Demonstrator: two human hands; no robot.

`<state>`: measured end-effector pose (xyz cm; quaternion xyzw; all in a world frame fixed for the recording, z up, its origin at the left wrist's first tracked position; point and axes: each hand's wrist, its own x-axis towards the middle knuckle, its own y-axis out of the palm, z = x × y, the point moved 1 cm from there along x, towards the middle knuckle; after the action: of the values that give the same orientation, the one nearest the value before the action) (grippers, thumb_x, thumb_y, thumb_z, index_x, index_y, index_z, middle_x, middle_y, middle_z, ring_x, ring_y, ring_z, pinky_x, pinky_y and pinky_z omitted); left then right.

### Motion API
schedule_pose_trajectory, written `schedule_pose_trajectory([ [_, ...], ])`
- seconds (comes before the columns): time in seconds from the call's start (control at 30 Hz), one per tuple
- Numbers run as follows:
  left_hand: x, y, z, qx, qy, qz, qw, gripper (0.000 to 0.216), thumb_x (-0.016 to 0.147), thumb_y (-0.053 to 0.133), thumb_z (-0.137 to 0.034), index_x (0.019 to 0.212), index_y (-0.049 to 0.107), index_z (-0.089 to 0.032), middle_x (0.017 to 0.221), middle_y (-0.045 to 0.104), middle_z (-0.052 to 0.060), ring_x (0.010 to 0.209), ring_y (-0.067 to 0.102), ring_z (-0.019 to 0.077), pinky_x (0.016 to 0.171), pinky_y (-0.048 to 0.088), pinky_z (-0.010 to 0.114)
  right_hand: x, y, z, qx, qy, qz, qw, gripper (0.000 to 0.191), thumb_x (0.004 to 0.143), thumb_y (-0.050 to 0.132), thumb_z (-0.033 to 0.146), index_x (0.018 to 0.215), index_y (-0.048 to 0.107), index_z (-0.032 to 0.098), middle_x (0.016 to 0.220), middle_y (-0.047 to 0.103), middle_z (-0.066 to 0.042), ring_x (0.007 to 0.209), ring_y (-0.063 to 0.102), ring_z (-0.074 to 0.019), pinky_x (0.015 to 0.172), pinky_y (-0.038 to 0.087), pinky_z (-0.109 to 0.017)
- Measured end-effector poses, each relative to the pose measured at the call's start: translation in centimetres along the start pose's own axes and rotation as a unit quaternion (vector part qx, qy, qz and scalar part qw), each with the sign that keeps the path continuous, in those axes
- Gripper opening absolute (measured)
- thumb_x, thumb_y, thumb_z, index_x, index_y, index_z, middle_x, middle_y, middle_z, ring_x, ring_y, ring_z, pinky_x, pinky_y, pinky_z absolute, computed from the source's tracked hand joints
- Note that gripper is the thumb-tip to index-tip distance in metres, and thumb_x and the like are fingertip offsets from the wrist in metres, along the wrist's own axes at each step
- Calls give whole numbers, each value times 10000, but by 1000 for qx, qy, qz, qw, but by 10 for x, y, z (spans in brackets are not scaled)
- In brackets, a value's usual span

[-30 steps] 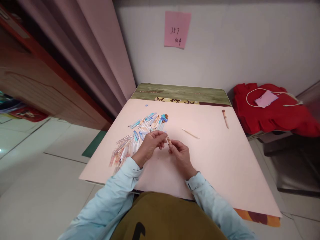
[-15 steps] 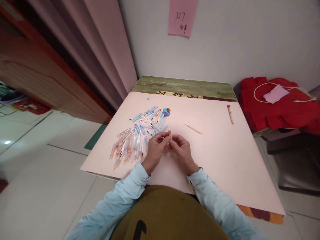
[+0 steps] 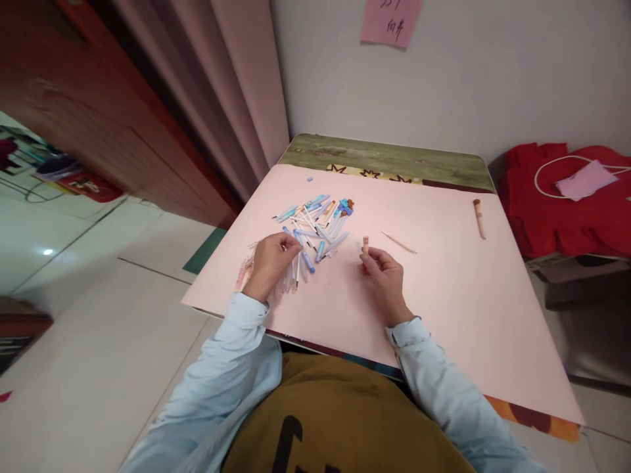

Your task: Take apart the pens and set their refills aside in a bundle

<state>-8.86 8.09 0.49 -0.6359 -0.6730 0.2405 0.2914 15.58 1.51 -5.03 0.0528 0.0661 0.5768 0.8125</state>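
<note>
My right hand [image 3: 387, 279] pinches a small beige pen cap [image 3: 365, 243] with brown marks, held upright above the table. Over the pile of pen parts, my left hand [image 3: 273, 259] has its thumb and fingertips together; whatever lies between them is too small to make out. Several blue and white pen barrels, caps and thin refills [image 3: 323, 230] spread beyond and beside my left hand, which hides part of the pinkish pieces [image 3: 245, 269]. A thin pale stick, perhaps a pen refill [image 3: 398, 242], lies to the right of my right hand.
A beige pen with a brown top [image 3: 479, 220] rests at the table's right side. One small blue piece [image 3: 310, 179] lies near the back edge of the pale table cover [image 3: 444, 309]. A red cloth [image 3: 537, 230] with a white cord stands beyond the right edge.
My hands were together at the beige piece and are now apart. The left has moved left over the pile; the right keeps the cap. The view has shifted slightly.
</note>
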Motion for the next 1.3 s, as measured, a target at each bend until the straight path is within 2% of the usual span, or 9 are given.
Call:
schedule_pose_trajectory([
  [0.13,-9,6,3,66,24,6,997,93,730,650,-284,700,670,-198,694,674,-9,652,589,155,633,393,272,-2,0,-2,-22,-5,11,1000,298,772,737,389,971,716,169,723,654,-3,554,553,-108,508,456,-244],
  [0.27,-14,11,-4,115,59,-1,992,83,758,606,-253,719,658,-201,763,687,17,735,603,182,673,406,285,-3,0,0,-31,-7,10,999,289,780,724,391,964,715,168,624,591,31,475,471,-88,440,387,-227],
  [0.37,-7,19,-15,143,97,13,985,93,770,581,-234,744,664,-201,818,691,37,792,608,196,719,418,296,-3,0,0,-28,-7,8,1000,290,771,727,390,951,713,164,631,589,29,490,475,-91,453,393,-229],
  [0.47,11,22,-24,169,117,59,977,95,753,597,-226,789,683,-203,839,696,38,814,613,201,723,421,298,-3,0,1,-26,-7,8,1000,296,765,725,398,946,710,164,633,590,28,496,473,-95,458,395,-234],
  [0.6,23,23,-28,187,115,116,969,116,741,608,-231,805,704,-217,817,705,21,802,621,197,697,417,289,-2,0,1,-21,-8,3,1000,291,763,722,400,935,707,165,623,581,32,490,461,-94,455,387,-233],
  [0.83,6,44,-25,252,78,141,954,131,740,629,-320,716,698,-211,757,708,55,787,634,223,649,405,300,-3,1,3,-25,-6,6,1000,296,756,720,405,924,706,162,650,608,19,493,462,-94,460,393,-237],
  [0.97,13,48,-24,275,34,126,952,121,726,622,-296,726,712,-214,772,721,67,803,644,237,655,408,303,-3,0,2,-20,-8,9,1000,304,762,714,412,938,706,165,674,620,13,502,472,-95,465,400,-238],
  [1.1,20,38,-24,241,0,99,965,156,750,602,-330,727,705,-214,774,727,51,768,640,221,637,398,292,-3,0,2,-24,-10,14,1000,296,768,707,412,934,707,166,696,627,8,503,475,-92,468,400,-238],
  [1.3,11,30,-25,212,13,71,975,198,798,563,-332,734,701,-205,779,725,58,775,637,221,646,402,288,-3,0,0,-39,-8,9,999,305,779,702,421,954,708,171,662,611,19,518,484,-101,486,411,-242],
])
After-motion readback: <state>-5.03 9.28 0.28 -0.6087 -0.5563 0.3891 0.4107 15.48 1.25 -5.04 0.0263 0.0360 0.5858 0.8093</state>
